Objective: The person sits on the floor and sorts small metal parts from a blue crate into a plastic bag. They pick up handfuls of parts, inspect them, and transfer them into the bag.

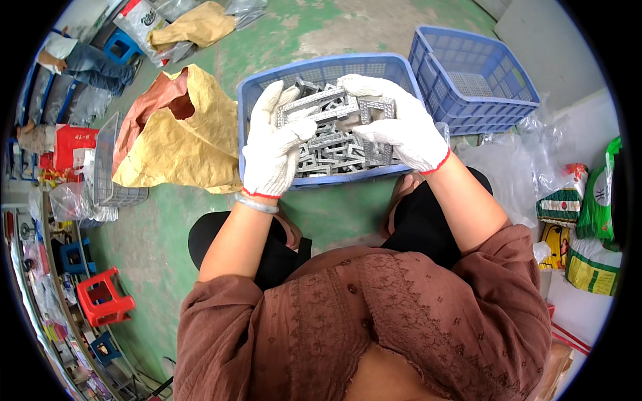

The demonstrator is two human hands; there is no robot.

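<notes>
In front of me a blue plastic basket holds many small silver-grey rectangular metal frames, lying jumbled. Both my hands wear white knitted gloves with red cuffs and are over the basket. My left hand, at the basket's left side, is closed on a longer rectangular metal frame between fingers and thumb. My right hand curls round another metal frame, which stands on edge beside the first. Gloves and frames overlap, so I cannot tell whether further pieces are gripped.
A second blue basket stands at the right, behind plastic film. Left of my basket is an open yellow paper sack. A red stool and shelving are farther left; another person is at the far left.
</notes>
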